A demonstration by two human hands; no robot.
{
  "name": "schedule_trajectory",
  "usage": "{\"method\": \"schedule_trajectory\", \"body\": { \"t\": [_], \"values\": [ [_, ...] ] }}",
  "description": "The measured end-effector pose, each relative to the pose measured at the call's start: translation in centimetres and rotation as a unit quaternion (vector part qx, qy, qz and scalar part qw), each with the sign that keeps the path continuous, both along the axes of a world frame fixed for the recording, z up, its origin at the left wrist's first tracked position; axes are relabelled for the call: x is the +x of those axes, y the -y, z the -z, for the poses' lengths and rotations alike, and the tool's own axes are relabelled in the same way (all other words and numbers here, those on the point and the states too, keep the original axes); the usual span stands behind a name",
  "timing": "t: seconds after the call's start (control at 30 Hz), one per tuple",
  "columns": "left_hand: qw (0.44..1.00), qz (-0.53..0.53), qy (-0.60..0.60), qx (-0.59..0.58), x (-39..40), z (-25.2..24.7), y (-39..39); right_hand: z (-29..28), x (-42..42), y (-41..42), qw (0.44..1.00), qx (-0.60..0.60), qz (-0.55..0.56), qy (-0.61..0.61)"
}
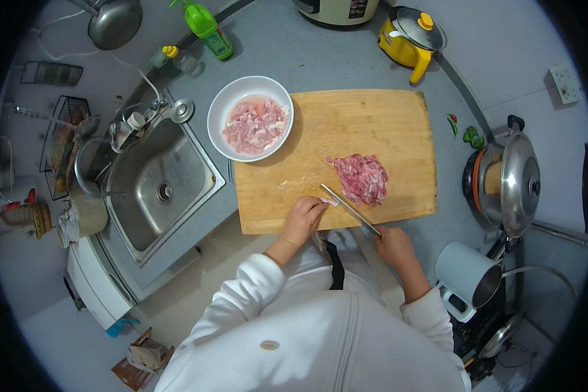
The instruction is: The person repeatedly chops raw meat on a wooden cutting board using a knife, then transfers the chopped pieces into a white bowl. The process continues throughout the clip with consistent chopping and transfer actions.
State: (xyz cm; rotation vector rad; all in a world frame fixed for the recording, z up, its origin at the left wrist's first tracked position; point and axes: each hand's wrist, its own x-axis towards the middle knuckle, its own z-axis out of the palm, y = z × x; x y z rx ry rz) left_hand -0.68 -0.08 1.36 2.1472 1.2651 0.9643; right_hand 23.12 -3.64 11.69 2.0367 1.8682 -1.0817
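Note:
My right hand (392, 245) is closed round the handle of a kitchen knife (351, 209), whose blade angles up and left over the near edge of a wooden cutting board (284, 196). Just left of the blade, the fingers of my left hand (303, 218) press a small strip of raw meat (329, 201) against the board. A heap of cut raw meat (362, 179) lies right of the blade. At the board's upper left corner, a white bowl (215, 122) holds pale raw meat pieces (256, 125) in some pinkish liquid.
A steel sink (147, 171) is at the left. Behind stand a green bottle (209, 32), a rice cooker (338, 12) and a yellow electric pot (406, 44). Chillies (452, 125), green peppers (474, 137), a lidded pan (517, 183) and a light blue jug (465, 274) are at the right.

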Motion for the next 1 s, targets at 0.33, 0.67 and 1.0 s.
{"method": "schedule_trajectory", "body": {
  "t": [0.33, 0.67, 1.0],
  "values": [
    [0.999, -0.040, 0.017, 0.002, 1.2, 0.9, -0.5, 0.2, 0.2, -0.9, 0.998, 0.058, -0.025, 0.006],
    [1.000, -0.007, 0.000, 0.015, 0.4, 2.0, -1.5, 1.5, 1.3, 0.6, 0.998, -0.038, -0.002, -0.052],
    [0.999, -0.038, -0.012, 0.038, 0.3, 1.2, -0.1, 0.5, 0.5, 1.2, 0.999, -0.012, 0.009, -0.043]
  ]
}}
